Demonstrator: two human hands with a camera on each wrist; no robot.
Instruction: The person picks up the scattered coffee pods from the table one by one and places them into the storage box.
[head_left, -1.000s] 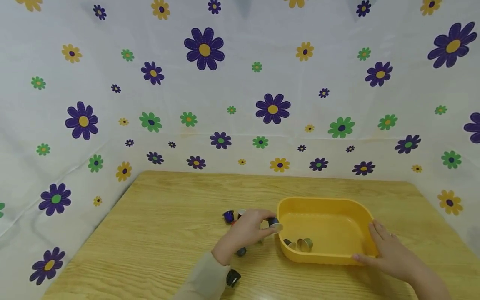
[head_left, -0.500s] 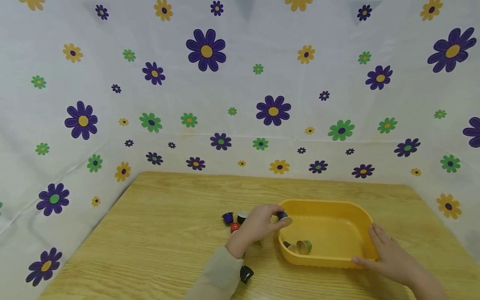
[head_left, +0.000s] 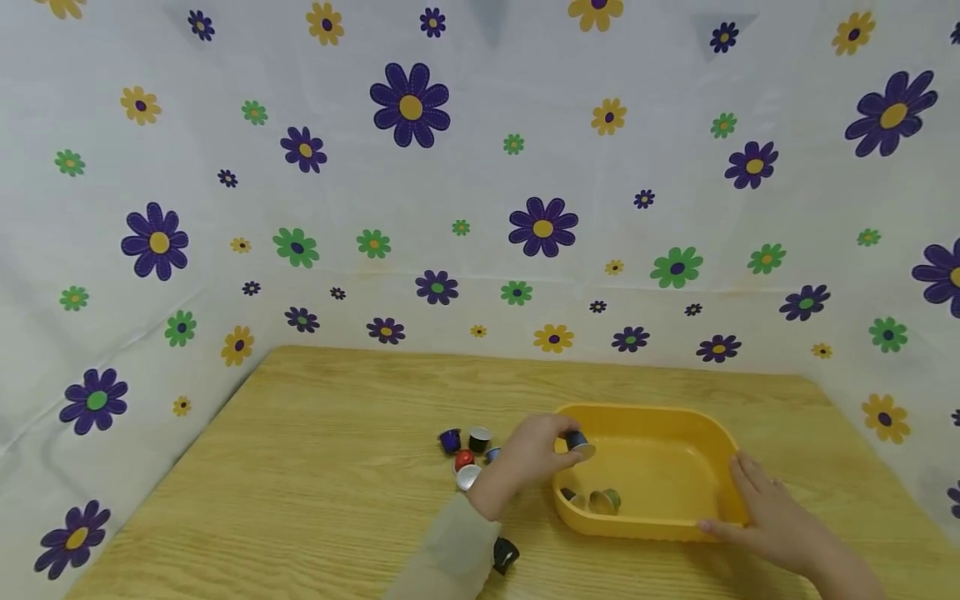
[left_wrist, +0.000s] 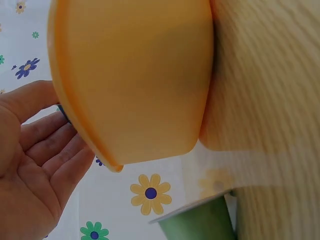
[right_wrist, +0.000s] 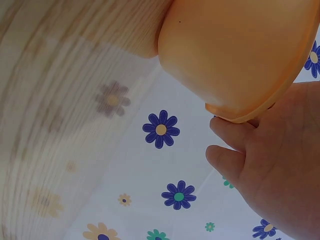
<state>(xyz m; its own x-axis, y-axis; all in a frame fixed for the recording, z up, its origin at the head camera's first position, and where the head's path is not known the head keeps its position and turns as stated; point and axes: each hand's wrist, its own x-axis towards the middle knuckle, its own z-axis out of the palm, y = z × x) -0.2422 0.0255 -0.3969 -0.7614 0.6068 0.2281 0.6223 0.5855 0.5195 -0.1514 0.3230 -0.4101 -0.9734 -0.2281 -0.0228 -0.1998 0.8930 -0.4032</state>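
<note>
In the head view my left hand point(head_left: 528, 454) pinches a dark blue coffee capsule point(head_left: 577, 443) between thumb and fingers, over the left side of a yellow basin point(head_left: 652, 528). The capsule's pale lid tilts toward the basin; the left wrist view shows only a dark sliver of it behind the rim. Two capsules, one dark point(head_left: 572, 497) and one greenish point(head_left: 606, 502), lie inside at the near left corner. My right hand point(head_left: 780, 521) rests on the basin's near right corner, fingers along the right side and thumb at the front rim.
Left of the basin on the wooden table point(head_left: 337, 483) lie a blue capsule point(head_left: 450, 441), a black one with a white lid point(head_left: 480, 440), a red one point(head_left: 464, 460) and others partly behind the left hand. A black capsule point(head_left: 506, 554) lies beside the sleeve. A flowered sheet point(head_left: 450, 183) hangs behind.
My left hand has carried the dark blue capsule rightward, from outside the basin's left rim to over its inside. The right hand stays on the basin.
</note>
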